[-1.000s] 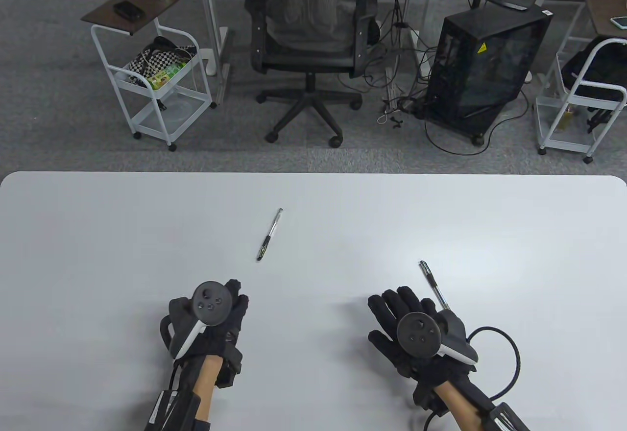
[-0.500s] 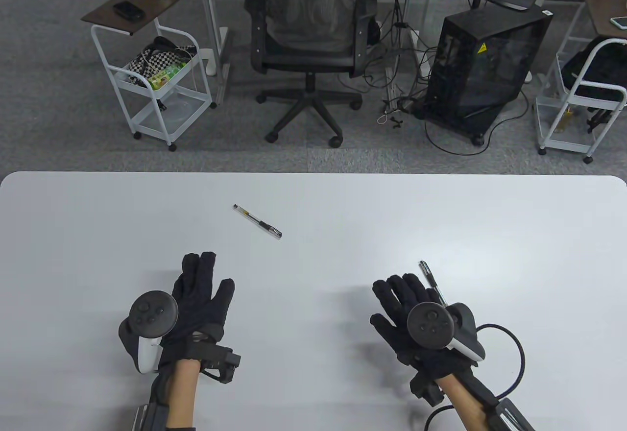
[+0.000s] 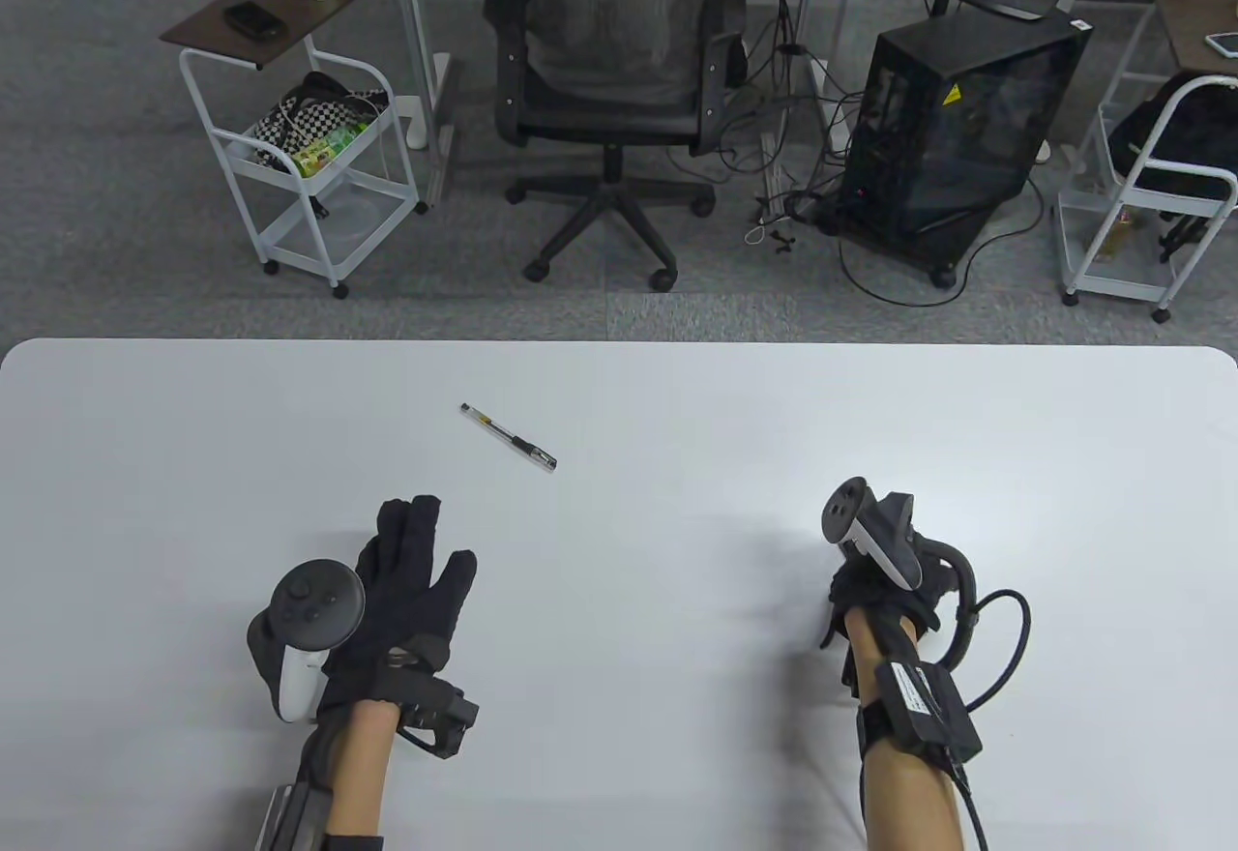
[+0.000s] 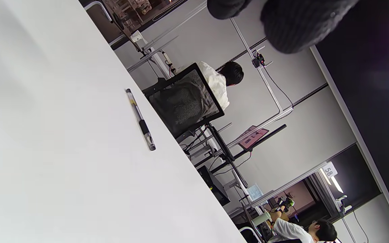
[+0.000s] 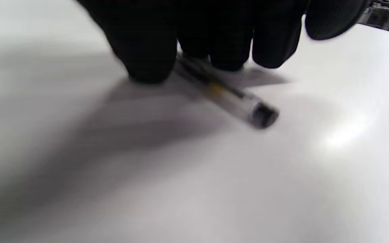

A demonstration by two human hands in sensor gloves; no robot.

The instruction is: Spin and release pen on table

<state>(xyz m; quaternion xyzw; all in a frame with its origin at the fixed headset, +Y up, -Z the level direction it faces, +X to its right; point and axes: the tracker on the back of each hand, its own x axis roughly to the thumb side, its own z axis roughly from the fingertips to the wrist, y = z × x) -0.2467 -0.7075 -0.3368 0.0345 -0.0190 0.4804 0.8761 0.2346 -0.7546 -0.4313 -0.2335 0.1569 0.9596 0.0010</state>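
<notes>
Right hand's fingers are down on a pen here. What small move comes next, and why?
Probably a quick finger twist, then letting go. The right hand has its fingertips on the second pen, lying on the table; the left hand lies apart from the first pen.

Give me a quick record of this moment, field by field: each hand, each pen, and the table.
left hand: fingers spread, holding nothing, apart from its pen
left pen: lying flat and free on the table, slanted
right hand: turned on edge, fingertips down on its pen
right pen: blurred, on the table under the fingers, one end poking out
table: white
</notes>
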